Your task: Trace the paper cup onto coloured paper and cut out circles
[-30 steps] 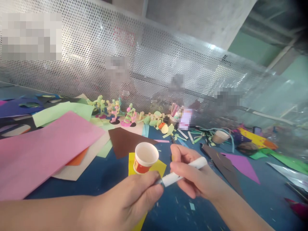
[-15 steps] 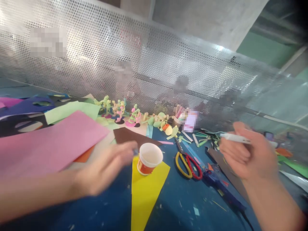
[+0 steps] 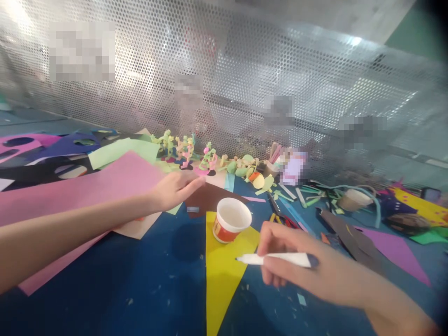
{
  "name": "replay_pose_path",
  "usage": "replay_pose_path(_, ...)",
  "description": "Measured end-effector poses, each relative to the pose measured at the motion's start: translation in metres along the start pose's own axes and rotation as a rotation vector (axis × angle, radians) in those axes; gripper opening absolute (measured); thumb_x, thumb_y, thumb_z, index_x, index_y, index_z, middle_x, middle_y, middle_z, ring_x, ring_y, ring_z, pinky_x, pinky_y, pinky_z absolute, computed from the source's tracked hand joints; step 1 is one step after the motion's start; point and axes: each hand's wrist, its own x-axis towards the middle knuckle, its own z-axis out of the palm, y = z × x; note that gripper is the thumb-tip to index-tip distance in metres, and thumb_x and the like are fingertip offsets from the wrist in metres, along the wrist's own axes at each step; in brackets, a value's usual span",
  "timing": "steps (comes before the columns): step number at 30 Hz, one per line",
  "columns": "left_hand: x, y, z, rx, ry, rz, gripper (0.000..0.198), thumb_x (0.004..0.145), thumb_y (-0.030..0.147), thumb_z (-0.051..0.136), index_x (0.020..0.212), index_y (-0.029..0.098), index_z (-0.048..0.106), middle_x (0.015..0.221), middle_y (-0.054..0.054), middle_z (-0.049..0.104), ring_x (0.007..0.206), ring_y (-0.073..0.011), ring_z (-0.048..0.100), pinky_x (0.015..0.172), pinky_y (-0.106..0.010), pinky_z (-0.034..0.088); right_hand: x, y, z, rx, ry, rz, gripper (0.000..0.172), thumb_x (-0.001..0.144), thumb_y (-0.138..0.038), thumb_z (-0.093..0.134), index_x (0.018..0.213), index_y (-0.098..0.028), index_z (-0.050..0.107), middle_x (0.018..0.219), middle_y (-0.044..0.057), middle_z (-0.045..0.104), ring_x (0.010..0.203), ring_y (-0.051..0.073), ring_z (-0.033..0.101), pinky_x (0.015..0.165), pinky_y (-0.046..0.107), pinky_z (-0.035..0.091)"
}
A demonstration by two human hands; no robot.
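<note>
My right hand pinches a white marker, its uncapped blue tip pointing left over the yellow paper. I cannot tell whether the tip touches the sheet. On the upper part of that tapered sheet stands a paper cup, white with a red-orange print, upright and open at the top. My left hand is stretched out, palm down, above the edges of the pink sheet and brown paper. Just below its fingers lies a small bluish-grey piece, perhaps the marker's cap.
Behind my right hand are scissors, partly hidden, and dark grey paper. Small paper figures and leaf-like cutouts line the back, before a perforated metal screen. Purple paper lies at the right.
My right hand has brought the marker left and down over the yellow paper. My left hand has moved up from beside the cup, leaving the small bluish piece on the brown paper.
</note>
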Motion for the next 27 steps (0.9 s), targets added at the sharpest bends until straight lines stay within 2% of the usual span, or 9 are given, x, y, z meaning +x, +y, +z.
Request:
replay_pose_path(2,0.0,0.008,0.009,-0.25,-0.037,0.097,0.054,0.09,0.056,0.026,0.116,0.018,0.054,0.103,-0.009,0.062,0.096,-0.0226,0.057,0.084,-0.035,0.044,0.004,-0.006,0.019,-0.204,0.116,-0.084,0.005,0.092,-0.026,0.044,0.088,-0.023,0.044,0.075,-0.002,0.059,0.066,0.011,0.055,0.059,0.022,0.044)
replay_pose_path(4,-0.001,0.015,0.023,-0.511,-0.107,0.186,0.064,0.083,0.062,0.04,0.131,0.02,0.038,0.119,-0.012,0.056,0.109,-0.026,0.053,0.091,-0.039,0.043,0.01,-0.005,0.035,-0.441,0.23,-0.214,0.006,0.086,-0.017,0.047,0.085,-0.022,0.044,0.071,-0.003,0.053,0.061,0.011,0.052,0.055,0.023,0.04)
replay_pose_path(7,-0.004,0.024,0.043,-0.702,-0.191,0.194,0.075,0.076,0.054,0.06,0.136,0.023,0.027,0.131,-0.015,0.047,0.117,-0.0284,0.049,0.096,-0.045,0.04,0.023,0.005,0.053,-0.711,0.369,-0.441,0.008,0.082,-0.012,0.047,0.079,-0.019,0.045,0.067,-0.001,0.052,0.06,0.014,0.051,0.055,0.025,0.039)
replay_pose_path(10,-0.006,0.029,0.053,-0.705,-0.222,0.126,0.075,0.074,0.045,0.066,0.135,0.025,0.028,0.129,-0.013,0.049,0.111,-0.0272,0.054,0.093,-0.045,0.043,0.035,0.018,0.06,-0.826,0.467,-0.553,0.012,0.082,-0.008,0.045,0.075,-0.018,0.046,0.063,0.0,0.052,0.059,0.015,0.049,0.055,0.027,0.038)
replay_pose_path(15,-0.007,0.03,0.052,-0.607,-0.252,0.043,0.046,0.085,0.044,0.053,0.125,0.023,0.042,0.116,-0.009,0.058,0.102,-0.0242,0.058,0.085,-0.039,0.047,0.044,0.035,0.063,-0.774,0.428,-0.55,0.017,0.08,-0.004,0.049,0.071,-0.019,0.045,0.069,0.0,0.052,0.062,0.013,0.047,0.061,0.025,0.036)
replay_pose_path(18,-0.008,0.028,0.054,-0.581,-0.243,0.04,0.046,0.084,0.047,0.053,0.123,0.023,0.044,0.112,-0.007,0.06,0.097,-0.0234,0.059,0.081,-0.037,0.048,0.047,0.04,0.065,-0.808,0.431,-0.556,0.019,0.079,-0.003,0.048,0.069,-0.019,0.044,0.067,0.0,0.05,0.062,0.013,0.046,0.059,0.026,0.034)
replay_pose_path(27,-0.006,0.019,0.068,-0.586,-0.166,0.078,0.045,0.08,0.047,0.056,0.119,0.026,0.046,0.108,-0.005,0.06,0.087,-0.0203,0.059,0.076,-0.034,0.048,0.056,0.029,0.068,-0.923,0.481,-0.626,0.025,0.082,-0.004,0.045,0.061,-0.017,0.048,0.056,0.0,0.046,0.054,0.013,0.041,0.053,0.026,0.03)
